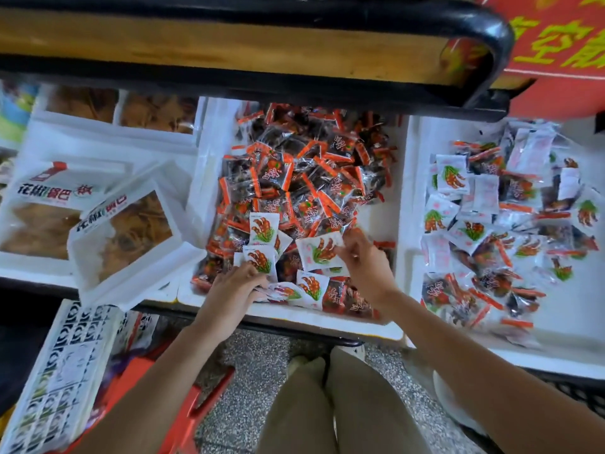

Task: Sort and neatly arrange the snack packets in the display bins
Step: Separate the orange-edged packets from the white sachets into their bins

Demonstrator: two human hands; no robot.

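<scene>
Two hands pick white packets point(307, 285) out of the middle bin point(379, 221) — left hand point(234, 285) grips a small stack point(260, 260), right hand point(363, 260) pinches a single packet point(319, 250); next, probably, carry them to the right bin point(414, 178).

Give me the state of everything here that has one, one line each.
left hand, grips a small stack of white packets
right hand, pinches one white packet by its edge
middle bin, heaped with dark packets, a few white ones at the front
right bin, white and dark packets mixed, unsorted
windowed box, lies askew beside the middle bin
</scene>
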